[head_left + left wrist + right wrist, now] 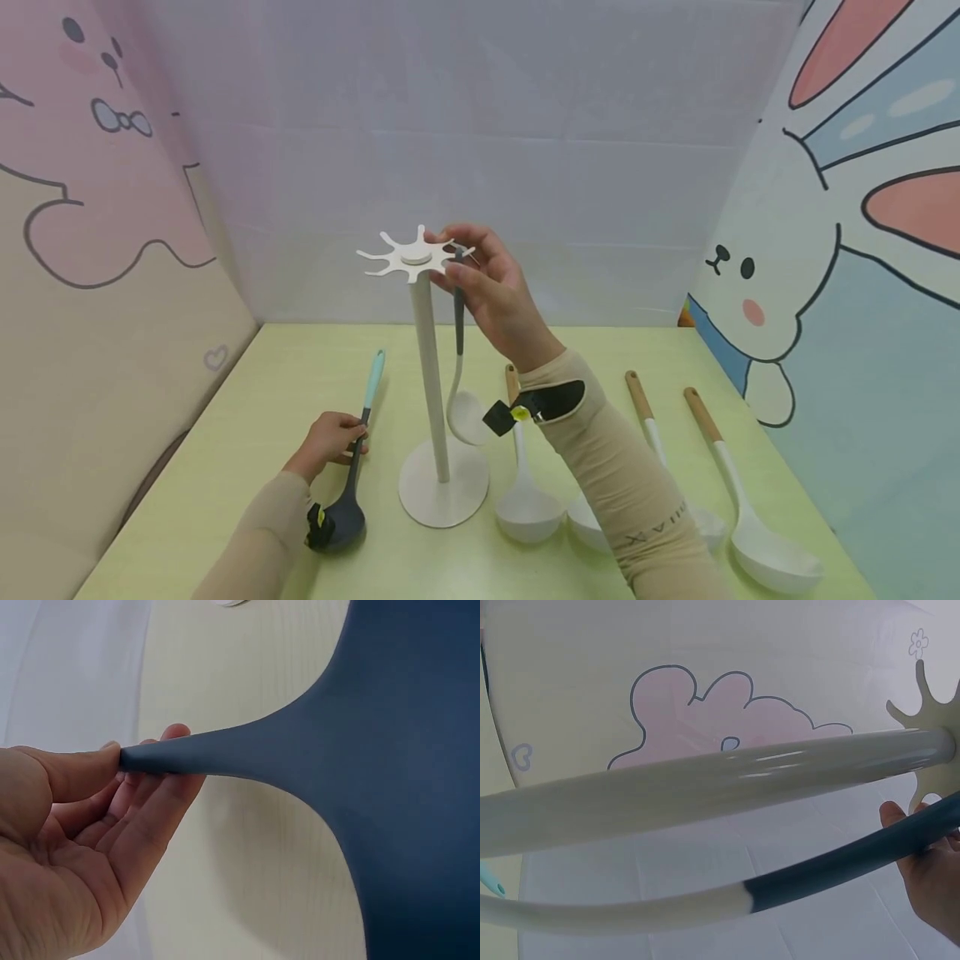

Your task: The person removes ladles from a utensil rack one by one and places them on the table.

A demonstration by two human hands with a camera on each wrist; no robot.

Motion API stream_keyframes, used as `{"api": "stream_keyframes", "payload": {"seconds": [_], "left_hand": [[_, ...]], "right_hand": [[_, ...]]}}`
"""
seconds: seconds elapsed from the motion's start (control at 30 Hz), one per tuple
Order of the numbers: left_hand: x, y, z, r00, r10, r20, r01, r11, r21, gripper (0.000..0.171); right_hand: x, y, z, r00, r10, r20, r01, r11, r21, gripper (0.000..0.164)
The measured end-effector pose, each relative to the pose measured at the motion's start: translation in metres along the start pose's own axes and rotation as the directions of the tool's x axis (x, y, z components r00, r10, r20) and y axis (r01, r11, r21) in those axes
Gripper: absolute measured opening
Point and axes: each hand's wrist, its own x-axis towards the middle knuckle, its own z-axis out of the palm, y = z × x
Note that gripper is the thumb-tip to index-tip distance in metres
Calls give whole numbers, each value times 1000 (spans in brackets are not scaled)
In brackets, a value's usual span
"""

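A white utensil stand (429, 367) rises from a round base, with a ring of curved hooks (397, 256) on top. Beside those hooks my right hand (491, 287) pinches the upper end of a ladle (460, 321) with a dark grey handle and white bowl, which hangs downward along the pole. Whether its end hole sits over a hook is hidden by the fingers. To the left of the stand, my left hand (327, 443) holds the dark shaft of a black ladle (347, 521) with a turquoise handle end. Its dark neck (225, 750) lies between thumb and fingers in the left wrist view.
Right of the stand, several white ladles with wooden handles lie on the pale table, including one near the stand (528, 512) and one at far right (772, 558). My right forearm covers parts of some. Cartoon-printed walls (750, 250) enclose the sides.
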Motion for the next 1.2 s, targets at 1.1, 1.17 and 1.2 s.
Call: {"api": "stream_keyframes", "payload": {"seconds": [1.1, 1.17, 1.2], "left_hand": [[22, -20, -9, 991, -130, -15, 131, 987, 93, 15], [24, -19, -10, 990, -136, -26, 138, 984, 116, 14], [25, -19, -10, 990, -135, -30, 138, 982, 128, 13]], "right_hand": [[1, 4, 1, 1000, -23, -13, 23, 1000, 6, 36], [2, 3, 1, 1000, -23, -10, 23, 1000, 0, 37], [2, 3, 1, 1000, -24, -9, 24, 1000, -4, 39]]}}
